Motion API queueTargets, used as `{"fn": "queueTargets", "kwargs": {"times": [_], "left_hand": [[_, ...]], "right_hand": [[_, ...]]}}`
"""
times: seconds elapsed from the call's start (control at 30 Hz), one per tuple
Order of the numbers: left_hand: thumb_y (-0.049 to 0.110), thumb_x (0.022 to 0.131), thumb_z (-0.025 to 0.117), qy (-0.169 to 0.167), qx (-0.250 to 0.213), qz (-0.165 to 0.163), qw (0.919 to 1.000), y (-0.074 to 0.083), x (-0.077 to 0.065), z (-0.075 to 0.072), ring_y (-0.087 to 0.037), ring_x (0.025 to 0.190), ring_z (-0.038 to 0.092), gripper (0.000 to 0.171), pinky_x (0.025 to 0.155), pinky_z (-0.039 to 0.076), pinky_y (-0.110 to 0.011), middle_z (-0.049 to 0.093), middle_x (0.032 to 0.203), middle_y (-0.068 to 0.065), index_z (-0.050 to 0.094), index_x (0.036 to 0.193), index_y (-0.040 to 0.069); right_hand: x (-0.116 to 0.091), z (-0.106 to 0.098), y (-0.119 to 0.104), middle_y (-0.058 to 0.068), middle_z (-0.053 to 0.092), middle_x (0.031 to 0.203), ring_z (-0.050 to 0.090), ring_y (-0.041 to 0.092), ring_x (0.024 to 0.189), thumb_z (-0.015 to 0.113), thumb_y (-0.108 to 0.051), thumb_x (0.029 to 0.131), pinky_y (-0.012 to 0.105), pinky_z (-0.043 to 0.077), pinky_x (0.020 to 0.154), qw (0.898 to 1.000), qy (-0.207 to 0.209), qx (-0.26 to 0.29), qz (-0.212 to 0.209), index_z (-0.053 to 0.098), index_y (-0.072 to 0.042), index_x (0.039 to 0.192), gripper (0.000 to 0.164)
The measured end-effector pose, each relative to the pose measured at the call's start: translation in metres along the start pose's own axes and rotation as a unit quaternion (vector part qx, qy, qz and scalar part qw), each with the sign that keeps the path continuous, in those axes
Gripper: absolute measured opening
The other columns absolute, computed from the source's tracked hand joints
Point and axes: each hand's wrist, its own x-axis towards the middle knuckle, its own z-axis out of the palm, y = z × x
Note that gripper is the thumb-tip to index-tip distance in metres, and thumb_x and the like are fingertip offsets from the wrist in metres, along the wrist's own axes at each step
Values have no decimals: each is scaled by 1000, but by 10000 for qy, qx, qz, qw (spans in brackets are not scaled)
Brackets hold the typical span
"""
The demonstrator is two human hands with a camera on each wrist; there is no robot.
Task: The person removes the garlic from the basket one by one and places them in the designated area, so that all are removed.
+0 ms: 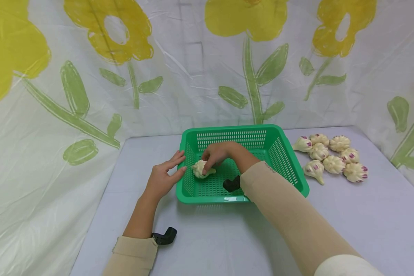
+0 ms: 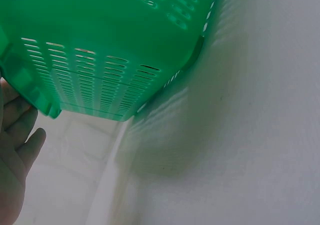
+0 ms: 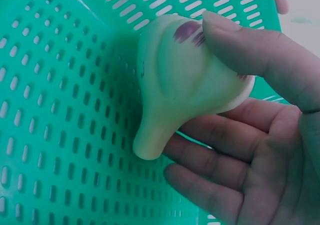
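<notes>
A garlic bulb [image 1: 201, 169], cream with purple streaks, is inside the green plastic basket [image 1: 234, 199] near its left wall. My right hand [image 1: 219, 154] reaches down into the basket and grips this bulb [image 3: 175, 70] between thumb and fingers, as the right wrist view shows close up. Its stem points down toward the slotted basket floor. My left hand [image 1: 163, 177] touches the basket's left rim with straight fingers. In the left wrist view, the left hand's fingers [image 2: 22, 122] lie against the outside of the rim.
Right of the basket, several more garlic bulbs [image 1: 334, 164] lie in a group on the white-covered table [image 1: 331, 214]. A white curtain [image 1: 179, 88] printed with yellow flowers hangs behind the table and along its sides.
</notes>
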Motion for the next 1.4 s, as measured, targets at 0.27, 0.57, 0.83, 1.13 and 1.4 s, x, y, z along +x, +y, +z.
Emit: {"fn": "queueTargets", "kwargs": {"times": [0.27,0.57,0.83,1.13,1.4], "left_hand": [[24,94,68,-31,9,-29,10000,0,0,0,-13,139,44,44,110,41,-42,52,146,4,61,134,8],[24,95,68,-48,93,-55,9999,0,-1,0,-14,138,45,44,109,42,-43,52,146,3,61,135,8],[24,94,68,-43,56,-48,10000,2,-1,0,-13,139,44,44,110,41,-44,52,145,4,61,135,9],[24,94,68,-15,124,-41,9999,0,-2,-1,-14,139,45,43,109,42,-43,52,145,3,62,134,9],[25,95,68,-20,74,-2,10000,0,-1,0,-13,139,44,44,109,41,-42,52,145,3,62,135,9]], "right_hand": [[3,0,2,13,48,148,51,25,132,77,-41,82,33,52,97,9996,180,-93,-206,43,-10,148,81],[2,-1,1,8,49,146,48,24,132,78,-42,81,38,49,100,9980,374,-421,-291,45,-20,149,79],[1,-2,2,5,50,144,49,21,128,81,-41,79,38,50,99,9982,429,-340,-246,41,-24,151,84],[-1,-5,1,4,54,136,53,20,120,82,-38,78,35,51,94,9974,589,-145,-389,46,-24,148,80],[-7,-10,7,5,55,132,53,23,119,82,-35,78,35,52,91,9900,1024,327,-915,48,-18,145,77]]}}
